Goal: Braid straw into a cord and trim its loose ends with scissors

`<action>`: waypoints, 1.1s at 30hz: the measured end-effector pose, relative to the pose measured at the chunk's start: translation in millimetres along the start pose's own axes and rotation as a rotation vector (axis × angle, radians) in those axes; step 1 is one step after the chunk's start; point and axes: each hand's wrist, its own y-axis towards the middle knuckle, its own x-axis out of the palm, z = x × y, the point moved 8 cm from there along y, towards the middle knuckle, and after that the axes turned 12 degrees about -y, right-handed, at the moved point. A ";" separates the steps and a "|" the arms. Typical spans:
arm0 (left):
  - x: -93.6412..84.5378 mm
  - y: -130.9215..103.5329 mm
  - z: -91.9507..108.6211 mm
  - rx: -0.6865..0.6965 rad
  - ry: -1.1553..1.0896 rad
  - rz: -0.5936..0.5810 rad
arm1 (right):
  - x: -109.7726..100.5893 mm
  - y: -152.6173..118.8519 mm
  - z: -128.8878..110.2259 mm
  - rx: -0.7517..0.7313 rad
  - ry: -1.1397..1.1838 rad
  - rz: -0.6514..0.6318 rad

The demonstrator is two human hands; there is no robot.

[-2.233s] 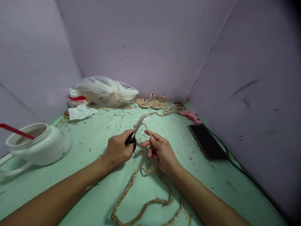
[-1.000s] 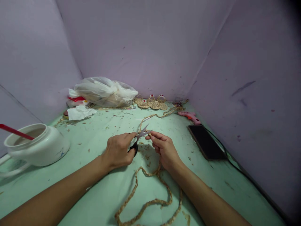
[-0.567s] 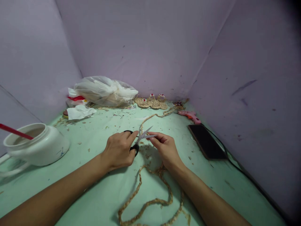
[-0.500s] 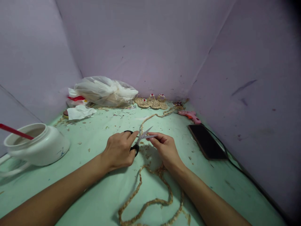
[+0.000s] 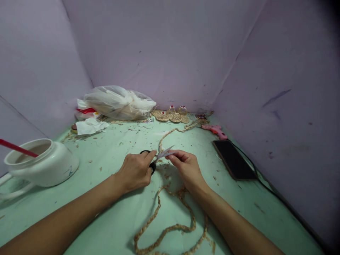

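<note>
Black-handled scissors (image 5: 153, 167) are gripped in my left hand (image 5: 136, 170), their blades slightly parted and pointing right. My right hand (image 5: 186, 166) is pinched just at the blade tips; a braided rope (image 5: 158, 203) appears to be in its fingers, though the pinched part is largely hidden. One length of rope lies in loose loops on the green table below my hands. Another stretch of braid (image 5: 170, 132) runs from near the blades to the back right of the table.
A white pot (image 5: 58, 164) with a red stick stands at left. Along the back lie a plastic bag (image 5: 119, 102), crumpled tissue (image 5: 91, 126) and woven round pieces (image 5: 175, 117). A pink glue gun (image 5: 219, 131) and a phone (image 5: 235, 160) with a cable lie at right.
The scissor blades have come closer together, with the handles drawn in slightly. My right hand has hardly moved.
</note>
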 end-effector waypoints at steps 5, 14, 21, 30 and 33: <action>1.5 0.6 -1.7 -0.001 -0.065 0.001 | -2.0 0.6 1.6 0.001 0.004 0.009; -7.2 0.6 -29.4 -0.221 -0.421 0.223 | -1.1 -1.1 10.6 0.198 0.209 0.022; 3.3 -3.1 -44.8 -0.342 -0.639 0.305 | 5.3 -3.2 19.4 0.334 0.344 -0.067; -14.9 -4.6 -25.6 -0.273 -0.332 0.292 | 5.3 -1.4 14.6 0.272 0.234 -0.107; -16.2 -4.5 -20.5 -0.223 -0.279 0.270 | 9.9 -3.6 14.7 0.321 0.288 -0.139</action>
